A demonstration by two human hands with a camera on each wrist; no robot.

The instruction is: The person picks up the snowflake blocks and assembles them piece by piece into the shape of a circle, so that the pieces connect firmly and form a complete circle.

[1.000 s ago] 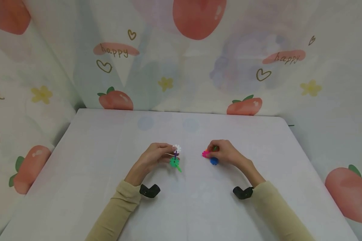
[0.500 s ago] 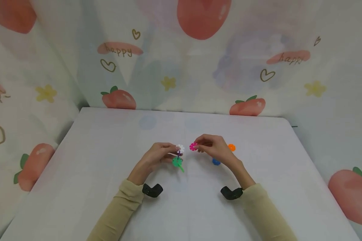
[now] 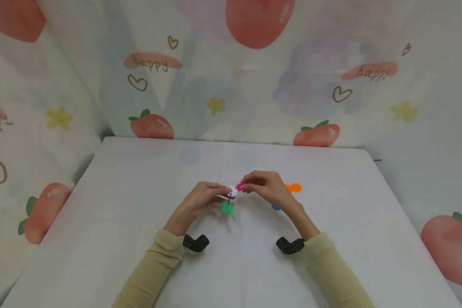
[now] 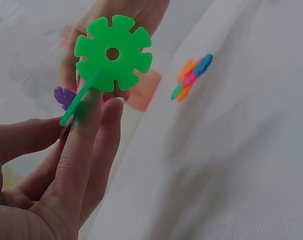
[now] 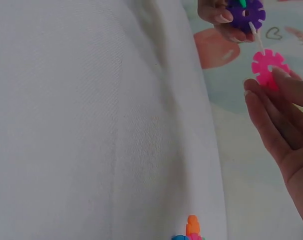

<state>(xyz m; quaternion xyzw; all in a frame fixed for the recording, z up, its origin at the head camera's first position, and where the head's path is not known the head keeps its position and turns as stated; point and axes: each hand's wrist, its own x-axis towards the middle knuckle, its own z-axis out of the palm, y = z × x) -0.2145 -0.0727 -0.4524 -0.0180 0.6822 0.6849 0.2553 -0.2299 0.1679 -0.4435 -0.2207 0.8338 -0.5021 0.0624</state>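
Note:
My left hand (image 3: 205, 197) pinches a joined chain of notched snowflake discs. In it are a white disc (image 3: 232, 191), a purple disc (image 5: 246, 20), a green disc (image 4: 129, 42) and a light green disc (image 3: 232, 216) seen edge-on. A pink snowflake disc (image 5: 264, 64) is pinched between the thumb and fingers of my right hand (image 3: 267, 186). Its edge meets the white disc's edge in the right wrist view; how deep the notches sit in each other cannot be told. Both hands hold the discs above the table.
On the white table (image 3: 138, 171), to the right of my right hand, lie loose orange discs (image 3: 296, 188) and a blue disc (image 3: 276, 207). The left wrist view also shows a small pile of coloured discs (image 4: 190, 79). A printed cloth wall (image 3: 238, 94) rises behind the table.
My right hand has picked the pink disc from the loose pile and moved it left to the white disc. The orange discs came into sight. My left hand has stayed nearly in place.

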